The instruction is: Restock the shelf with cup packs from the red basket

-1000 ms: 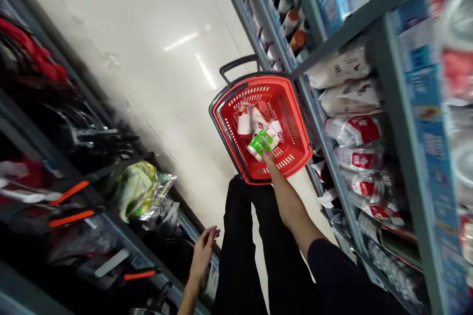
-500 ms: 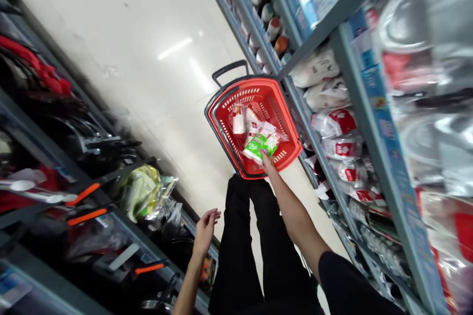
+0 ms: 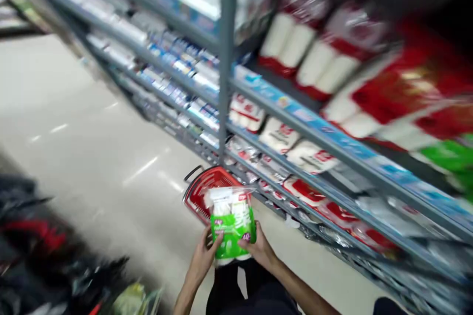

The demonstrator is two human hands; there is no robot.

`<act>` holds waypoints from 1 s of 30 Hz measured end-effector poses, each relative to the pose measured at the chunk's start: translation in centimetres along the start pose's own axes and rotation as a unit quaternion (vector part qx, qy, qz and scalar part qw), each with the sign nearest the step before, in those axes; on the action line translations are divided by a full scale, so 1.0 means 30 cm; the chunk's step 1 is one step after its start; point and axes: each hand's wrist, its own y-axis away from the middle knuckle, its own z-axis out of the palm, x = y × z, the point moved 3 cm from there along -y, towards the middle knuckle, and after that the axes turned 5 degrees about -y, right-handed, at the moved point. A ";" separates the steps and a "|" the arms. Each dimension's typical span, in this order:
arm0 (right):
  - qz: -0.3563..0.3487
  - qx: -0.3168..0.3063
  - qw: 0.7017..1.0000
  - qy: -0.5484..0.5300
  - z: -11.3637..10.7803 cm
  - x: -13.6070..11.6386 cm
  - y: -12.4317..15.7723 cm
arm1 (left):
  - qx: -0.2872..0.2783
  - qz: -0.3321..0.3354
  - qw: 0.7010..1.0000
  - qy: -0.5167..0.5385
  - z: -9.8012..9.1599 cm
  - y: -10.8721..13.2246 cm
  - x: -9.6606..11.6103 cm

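Between my two hands is a green-and-white plastic pack (image 3: 233, 226), which looks like stacked disposable cups in clear film. My left hand (image 3: 207, 251) grips its lower left side, with the thumb on the front. On the right side, my right hand (image 3: 260, 248) holds it with the thumb pressed on the front near the lower corner. Behind and below the pack, the red shopping basket (image 3: 201, 204) stands on the floor, its black handle raised at the far end. The pack hides much of the basket and most of its contents.
Grey shelving (image 3: 224, 59) runs along the right, with red-and-white packs (image 3: 312, 152) on several levels. Another green pack (image 3: 449, 157) lies on the shelf at far right. Blurred dark goods (image 3: 62, 251) fill the lower left. Pale shiny floor (image 3: 92, 157) stretches ahead on the left.
My right hand has lifted the green-and-white pack out of the basket, and my left hand has come in to hold it too. The view has swung toward the right shelves.
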 end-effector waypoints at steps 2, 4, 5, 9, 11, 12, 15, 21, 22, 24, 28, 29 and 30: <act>-0.053 -0.009 0.998 0.016 -0.032 -0.170 0.117 | -0.010 0.040 0.999 -0.011 0.040 0.083 0.119; -0.107 0.006 0.994 0.026 -0.095 -0.331 0.224 | -0.019 0.093 0.995 -0.036 0.106 0.148 0.257; -0.140 0.027 0.989 0.034 -0.139 -0.406 0.277 | -0.034 0.125 0.990 -0.051 0.156 0.178 0.334; -0.271 0.182 0.939 0.105 -0.379 -0.655 0.491 | -0.152 0.260 0.947 -0.109 0.465 0.318 0.663; -0.316 0.248 0.903 0.149 -0.521 -0.762 0.592 | -0.197 0.325 0.914 -0.140 0.653 0.389 0.820; -0.340 0.271 0.884 0.170 -0.595 -0.815 0.639 | -0.213 0.360 0.895 -0.155 0.748 0.422 0.892; -0.412 0.329 0.823 0.210 -0.815 -0.972 0.755 | -0.223 0.477 0.826 -0.201 1.016 0.504 1.074; -0.516 0.392 0.718 0.253 -1.159 -1.187 0.786 | -0.251 0.545 0.783 -0.163 1.414 0.539 1.246; -0.515 0.395 0.719 0.250 -1.201 -1.201 0.762 | -0.253 0.545 0.783 -0.158 1.460 0.521 1.254; -0.484 0.405 0.737 0.244 -1.273 -1.210 0.700 | -0.251 0.546 0.783 -0.162 1.542 0.468 1.257; -0.387 0.440 0.765 0.268 -1.331 -1.188 0.597 | -0.261 0.510 0.804 -0.158 1.667 0.332 1.235; -0.379 0.458 0.752 0.285 -1.327 -1.181 0.586 | -0.258 0.498 0.812 -0.164 1.691 0.301 1.229; -0.379 0.481 0.730 0.304 -1.317 -1.174 0.582 | -0.249 0.488 0.817 -0.176 1.713 0.274 1.225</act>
